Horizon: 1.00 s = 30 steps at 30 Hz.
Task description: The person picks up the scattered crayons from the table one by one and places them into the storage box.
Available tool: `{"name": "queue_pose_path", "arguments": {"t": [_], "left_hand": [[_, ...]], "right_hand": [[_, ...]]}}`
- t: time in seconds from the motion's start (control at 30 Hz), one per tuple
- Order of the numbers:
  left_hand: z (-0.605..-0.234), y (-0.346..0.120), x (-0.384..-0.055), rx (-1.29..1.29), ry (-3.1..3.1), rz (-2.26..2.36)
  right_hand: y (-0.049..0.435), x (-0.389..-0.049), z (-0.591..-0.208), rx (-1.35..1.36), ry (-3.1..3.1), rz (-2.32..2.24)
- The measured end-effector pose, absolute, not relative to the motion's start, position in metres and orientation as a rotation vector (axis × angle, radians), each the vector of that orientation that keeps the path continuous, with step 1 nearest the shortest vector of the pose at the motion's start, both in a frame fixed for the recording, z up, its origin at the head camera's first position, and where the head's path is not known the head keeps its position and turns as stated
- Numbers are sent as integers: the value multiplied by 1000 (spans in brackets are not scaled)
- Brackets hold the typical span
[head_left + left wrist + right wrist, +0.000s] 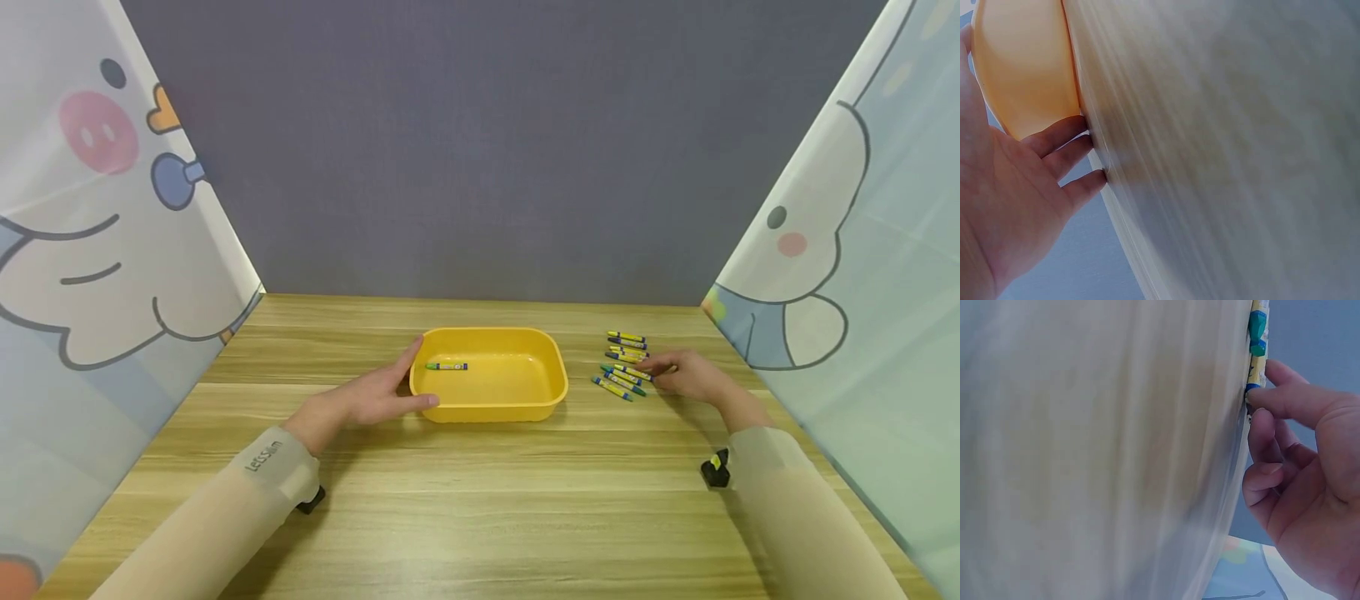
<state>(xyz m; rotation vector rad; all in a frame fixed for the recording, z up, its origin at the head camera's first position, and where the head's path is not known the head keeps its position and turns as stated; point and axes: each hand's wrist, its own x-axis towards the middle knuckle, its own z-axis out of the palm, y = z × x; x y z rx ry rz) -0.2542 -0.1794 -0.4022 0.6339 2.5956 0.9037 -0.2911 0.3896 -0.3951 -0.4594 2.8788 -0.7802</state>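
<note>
A yellow plastic tray (495,412) sits on the table, and a light green crayon (450,367) lies inside it toward the left. My left hand (378,396) rests against the tray's left end, thumb over the near rim and fingers spread along the side wall. In the left wrist view, its three visible fingertips touch down by the tray's base. To the right of the tray lie several crayons (612,388) in yellow and blue wrappers. My right hand (686,375) pinches the right end of a crayon (1256,372) among them between thumb and index finger, its other fingers curled.
The wood-grain table (480,508) ends at a dark grey panel (480,167) behind. Cartoon-printed sheets (97,275) stand on both sides. A small black device (716,469) sits under the right wrist.
</note>
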Motion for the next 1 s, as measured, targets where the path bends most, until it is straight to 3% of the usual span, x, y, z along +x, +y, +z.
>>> {"name": "queue_pose_path", "arguments": {"t": [0.5, 1.0], "left_hand": [[-402, -180, -253, 606, 2615, 865], [-407, -181, -256, 606, 2627, 858]], "right_hand": [[379, -294, -388, -436, 2986, -799], [296, -293, -353, -544, 2949, -1009]]}}
